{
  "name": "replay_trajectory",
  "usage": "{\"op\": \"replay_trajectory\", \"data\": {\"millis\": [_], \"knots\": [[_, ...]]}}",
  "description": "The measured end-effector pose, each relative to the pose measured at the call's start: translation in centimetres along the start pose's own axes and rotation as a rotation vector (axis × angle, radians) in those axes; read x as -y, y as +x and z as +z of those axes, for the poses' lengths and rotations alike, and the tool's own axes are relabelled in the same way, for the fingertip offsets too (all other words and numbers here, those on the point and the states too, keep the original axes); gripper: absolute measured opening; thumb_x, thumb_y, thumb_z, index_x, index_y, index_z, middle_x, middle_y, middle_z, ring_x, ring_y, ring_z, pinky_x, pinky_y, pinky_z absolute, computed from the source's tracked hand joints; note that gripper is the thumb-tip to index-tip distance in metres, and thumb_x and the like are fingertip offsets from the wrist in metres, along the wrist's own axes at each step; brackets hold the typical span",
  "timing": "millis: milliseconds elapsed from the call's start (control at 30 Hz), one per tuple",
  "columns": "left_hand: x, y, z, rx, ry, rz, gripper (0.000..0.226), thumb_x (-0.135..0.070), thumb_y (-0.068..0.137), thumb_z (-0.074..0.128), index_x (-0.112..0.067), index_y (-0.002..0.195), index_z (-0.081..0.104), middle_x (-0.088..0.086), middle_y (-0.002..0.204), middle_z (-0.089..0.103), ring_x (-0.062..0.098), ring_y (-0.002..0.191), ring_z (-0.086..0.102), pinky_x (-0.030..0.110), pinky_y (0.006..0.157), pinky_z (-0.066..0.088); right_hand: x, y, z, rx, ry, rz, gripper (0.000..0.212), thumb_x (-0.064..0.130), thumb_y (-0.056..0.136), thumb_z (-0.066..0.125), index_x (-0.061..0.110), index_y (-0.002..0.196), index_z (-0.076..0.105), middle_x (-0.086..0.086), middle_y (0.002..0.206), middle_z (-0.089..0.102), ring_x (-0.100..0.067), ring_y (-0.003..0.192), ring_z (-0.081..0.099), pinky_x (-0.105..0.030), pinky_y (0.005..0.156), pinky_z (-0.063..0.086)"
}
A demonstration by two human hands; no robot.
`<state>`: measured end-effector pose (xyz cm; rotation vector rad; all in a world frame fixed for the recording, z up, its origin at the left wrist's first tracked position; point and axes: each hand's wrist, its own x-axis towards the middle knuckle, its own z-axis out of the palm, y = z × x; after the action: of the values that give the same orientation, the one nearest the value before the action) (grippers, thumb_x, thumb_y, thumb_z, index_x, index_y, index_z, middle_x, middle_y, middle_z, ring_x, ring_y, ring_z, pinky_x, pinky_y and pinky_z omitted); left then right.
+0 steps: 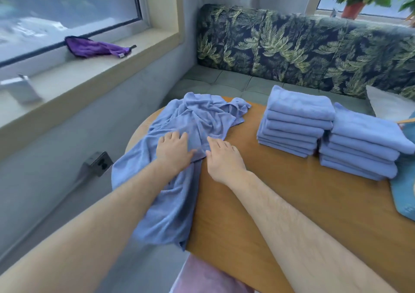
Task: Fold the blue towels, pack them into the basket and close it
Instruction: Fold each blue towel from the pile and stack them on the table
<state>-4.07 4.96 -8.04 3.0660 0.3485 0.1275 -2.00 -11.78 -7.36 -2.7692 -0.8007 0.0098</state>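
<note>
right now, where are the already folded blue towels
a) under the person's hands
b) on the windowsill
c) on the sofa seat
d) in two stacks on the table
D: the folded blue towels stand in two side-by-side stacks on the wooden table, to the right of both hands; only the unfolded towel lies under the left hand.
</note>
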Motion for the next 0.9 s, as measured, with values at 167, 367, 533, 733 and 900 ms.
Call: {"op": "replay_trajectory", "data": {"millis": [167,367,533,733,900], "knots": [[2.2,-0.4,0.8,-0.097,-0.024,0.037,0.023,-0.029,0.100,0.048,-0.018,0.104,0.068,0.002,0.116,0.055,0.027,0.110,0.050,0.037,0.084,0.036,2.3,0.0,1.2,0.060,0.056,0.064,0.047,0.032,0.108,0.034,0.014,0.151,0.035,-0.008,0.151,0.042,-0.030,0.138,0.038,-0.042,0.111,0.030],[1.8,-0.9,1.2,-0.138,-0.173,0.074,0.031,-0.046,0.094,0.054,-0.019,0.097,0.070,0.000,0.106,0.060,0.028,0.106,0.052,0.042,0.093,0.037,1.8,-0.6,1.8,0.068,0.088,0.160,0.036,0.031,0.106,0.039,0.018,0.137,0.051,-0.010,0.138,0.049,-0.031,0.128,0.043,-0.042,0.105,0.034],[1.2,-0.9,1.1,-0.122,-0.165,0.141,0.014,-0.031,0.095,0.056,-0.020,0.097,0.063,-0.001,0.107,0.060,0.025,0.105,0.051,0.039,0.092,0.034,1.9,-0.9,2.2,0.007,0.138,0.150,0.029,0.030,0.104,0.043,0.019,0.124,0.061,-0.010,0.126,0.055,-0.031,0.119,0.048,-0.041,0.100,0.037],[-0.3,-1.6,-1.3,-0.166,-0.472,0.138,0.014,-0.020,0.092,0.059,-0.013,0.081,0.054,0.002,0.087,0.056,0.026,0.083,0.054,0.038,0.075,0.042,2.2,-0.7,0.7,-0.009,0.537,0.381,0.056,0.051,0.104,0.037,0.013,0.072,0.061,-0.010,0.092,0.070,-0.031,0.094,0.062,-0.038,0.082,0.047],[-3.8,-4.3,-3.7,-0.056,-0.756,0.251,0.011,-0.014,0.093,0.061,-0.008,0.085,0.064,0.000,0.081,0.066,0.018,0.078,0.058,0.029,0.070,0.042,1.7,-0.1,-1.3,-0.191,1.169,0.605,0.038,0.038,0.092,0.062,0.004,0.082,0.073,-0.006,0.079,0.072,-0.019,0.073,0.062,-0.033,0.071,0.048]]}}
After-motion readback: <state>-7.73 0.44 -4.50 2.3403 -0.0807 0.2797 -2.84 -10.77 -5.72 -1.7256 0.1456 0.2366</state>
